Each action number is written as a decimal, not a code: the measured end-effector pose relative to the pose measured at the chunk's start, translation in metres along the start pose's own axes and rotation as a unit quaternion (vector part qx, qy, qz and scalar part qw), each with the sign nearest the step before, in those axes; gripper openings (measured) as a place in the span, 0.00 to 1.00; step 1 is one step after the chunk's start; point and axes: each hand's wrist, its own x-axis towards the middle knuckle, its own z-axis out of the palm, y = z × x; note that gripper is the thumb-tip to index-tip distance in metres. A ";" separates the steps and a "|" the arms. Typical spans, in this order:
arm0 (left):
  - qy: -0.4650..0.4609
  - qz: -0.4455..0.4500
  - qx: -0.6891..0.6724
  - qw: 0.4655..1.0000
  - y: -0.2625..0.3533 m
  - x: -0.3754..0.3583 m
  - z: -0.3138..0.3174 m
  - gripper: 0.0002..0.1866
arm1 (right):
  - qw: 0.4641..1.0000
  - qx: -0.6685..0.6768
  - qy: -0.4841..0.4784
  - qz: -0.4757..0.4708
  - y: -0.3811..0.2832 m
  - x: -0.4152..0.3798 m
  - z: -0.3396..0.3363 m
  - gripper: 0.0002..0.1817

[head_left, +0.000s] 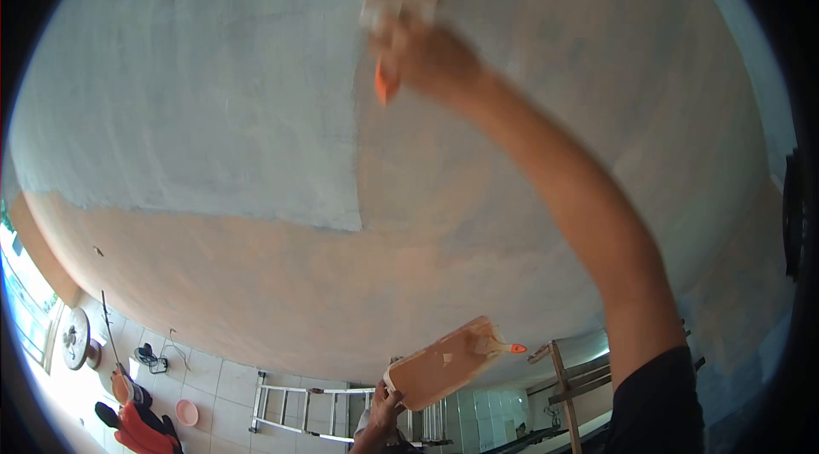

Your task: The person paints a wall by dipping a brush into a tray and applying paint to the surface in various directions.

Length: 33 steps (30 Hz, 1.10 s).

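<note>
My right hand (418,49) is raised against the wall, closed round a wide scraper (399,3) with an orange handle end; both are blurred by motion. The blade lies at the right edge of a grey coated area (213,87), beside the bare brownish wall (512,198). Low in the view, my left hand (386,407) grips the near end of a brown rectangular board (444,366). On the board's far end rests a smaller tool with an orange tip (516,349), pale paste around it.
A metal ladder (294,410) lies below the wall. A person in red (145,428) is at the lower left holding a pole, near a pink basin (187,411), a fan (149,357) and a round spool (76,339). A wooden frame (565,394) stands lower right.
</note>
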 end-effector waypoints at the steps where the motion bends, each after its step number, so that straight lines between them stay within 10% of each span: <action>1: 0.002 -0.005 -0.003 1.000 0.001 0.001 0.003 0.41 | 0.997 0.014 -0.042 -0.063 -0.038 -0.025 0.010 0.08; 7: -0.002 0.002 0.020 1.000 0.015 -0.003 0.010 0.41 | 0.927 0.325 -0.174 -0.072 -0.252 -0.173 0.018 0.05; 13: 0.031 -0.010 0.003 0.999 -0.011 0.001 0.013 0.42 | 0.791 0.541 -0.276 0.068 -0.278 -0.219 0.030 0.03; 24: 0.060 0.006 0.025 0.998 -0.013 0.000 0.016 0.41 | 0.950 0.263 -0.020 0.169 -0.164 -0.137 0.001 0.05; 29: 0.059 0.018 0.006 0.998 -0.018 0.003 0.016 0.42 | 0.959 0.254 -0.123 0.030 -0.277 -0.211 0.031 0.07; 33: 0.061 0.021 0.004 0.998 -0.038 0.010 0.002 0.40 | 0.854 0.449 -0.260 0.038 -0.322 -0.248 0.028 0.07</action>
